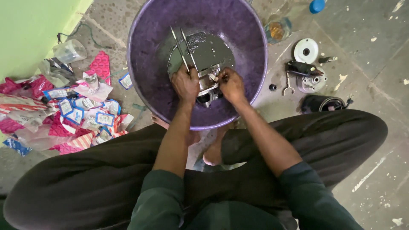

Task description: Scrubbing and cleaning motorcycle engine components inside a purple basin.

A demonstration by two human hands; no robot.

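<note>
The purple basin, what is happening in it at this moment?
A seated person holds a metal engine part with both hands over the purple basin, which holds dark liquid. The left hand also touches two thin metal rods; the right hand grips the part's side. More parts lie on the floor.

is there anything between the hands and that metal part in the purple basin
Nothing visible. The left hand and the right hand both already rest on the metal part, which sits inside the purple basin above the dark liquid. Two thin rods stick up beside the left hand, not in the way.
</note>
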